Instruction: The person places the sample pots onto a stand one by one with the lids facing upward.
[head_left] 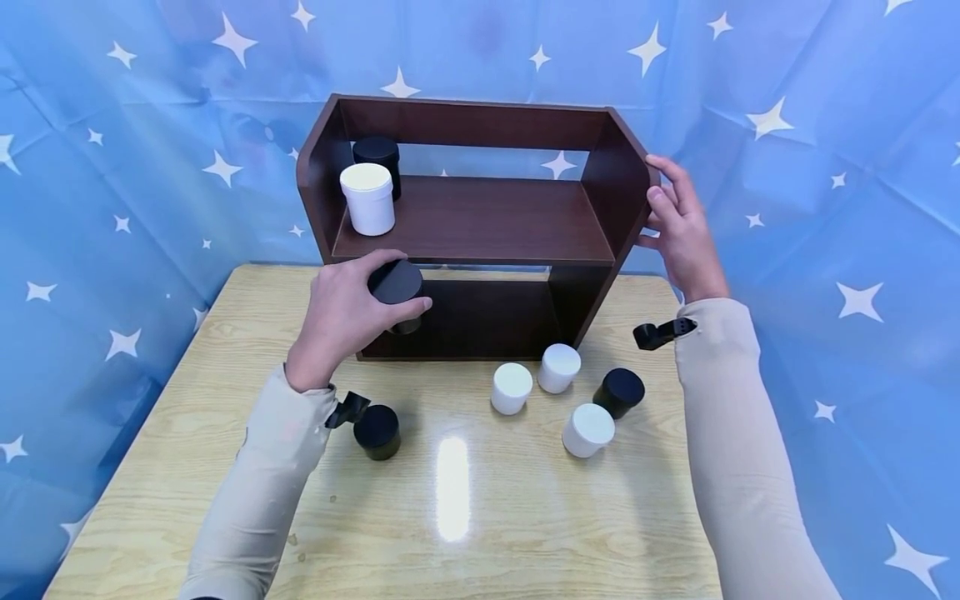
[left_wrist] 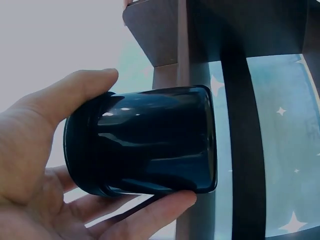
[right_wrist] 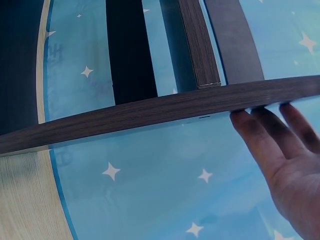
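Black jar (left_wrist: 145, 142) clamped between left fingers (left_wrist: 150, 217) and thumb; right fingers (right_wrist: 260, 135), seemingly straight, touch shelf (head_left: 480, 217).

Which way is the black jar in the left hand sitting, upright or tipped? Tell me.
Tipped: the black jar lies sideways in the left hand.
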